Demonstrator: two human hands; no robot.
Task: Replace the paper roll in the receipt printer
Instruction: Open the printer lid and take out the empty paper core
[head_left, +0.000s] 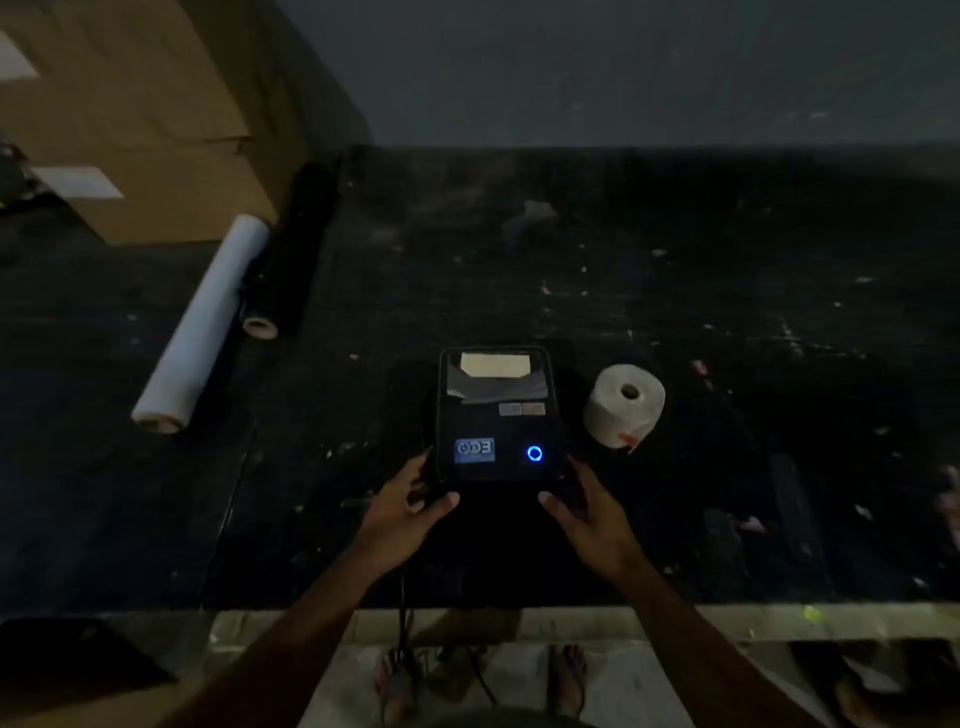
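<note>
Both hands (410, 512) seemingly on printer (496, 415)

Glossy black plastic printer (496, 415); matt white paper roll (623, 405); rough, scuffed dark tabletop (675, 260)

Both my arms reach forward toward twelve o'clock, bare to the elbow. My left hand (410, 512) sits at about eleven o'clock, fingers spread and loosely curled, thumb pointing in toward three. My right hand (589, 512) sits at about one o'clock, fingers spread too, thumb pointing in toward nine. My palms face each other, well apart.
</note>
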